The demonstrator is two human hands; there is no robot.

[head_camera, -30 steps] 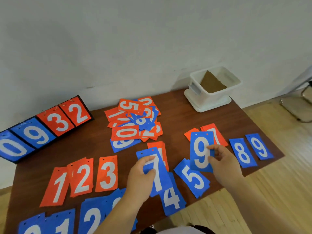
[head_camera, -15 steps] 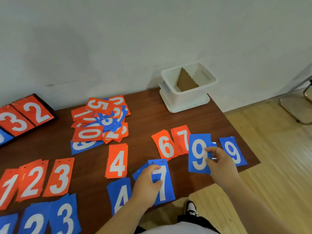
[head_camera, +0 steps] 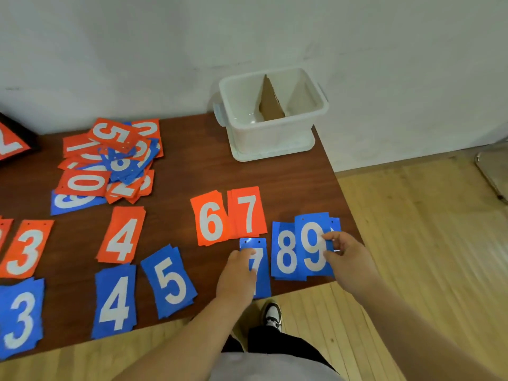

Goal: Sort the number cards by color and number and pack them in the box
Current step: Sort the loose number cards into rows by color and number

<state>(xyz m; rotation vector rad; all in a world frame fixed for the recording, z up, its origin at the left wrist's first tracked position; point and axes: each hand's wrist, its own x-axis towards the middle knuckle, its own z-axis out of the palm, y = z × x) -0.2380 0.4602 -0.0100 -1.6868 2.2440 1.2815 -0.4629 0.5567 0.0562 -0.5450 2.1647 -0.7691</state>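
My left hand (head_camera: 238, 273) presses a blue 7 card (head_camera: 261, 265) flat on the table near its front edge. My right hand (head_camera: 347, 257) pinches a blue 9 card (head_camera: 312, 243), which lies over another blue 9 at the table's right edge, beside a blue 8 card (head_camera: 286, 254). Orange 6 (head_camera: 210, 220) and orange 7 (head_camera: 248, 213) lie just behind. Blue 5 (head_camera: 169, 280), blue 4 (head_camera: 115, 301), blue 3 (head_camera: 20, 317), orange 4 (head_camera: 122, 237) and orange 3 (head_camera: 27, 248) are laid out to the left. The white box (head_camera: 275, 133) with a cardboard divider stands at the back right.
A loose heap of mixed orange and blue cards (head_camera: 110, 160) lies at the back left of the brown table (head_camera: 192, 171). A black-framed scoreboard corner (head_camera: 13, 141) shows at the far left. Wooden floor and my shoe (head_camera: 272, 314) are below the table edge.
My view has swung right. My left hand carried the blue 7 rightward and set it down beside the 8. My right hand moved the blue 9 right onto the other blue 9.
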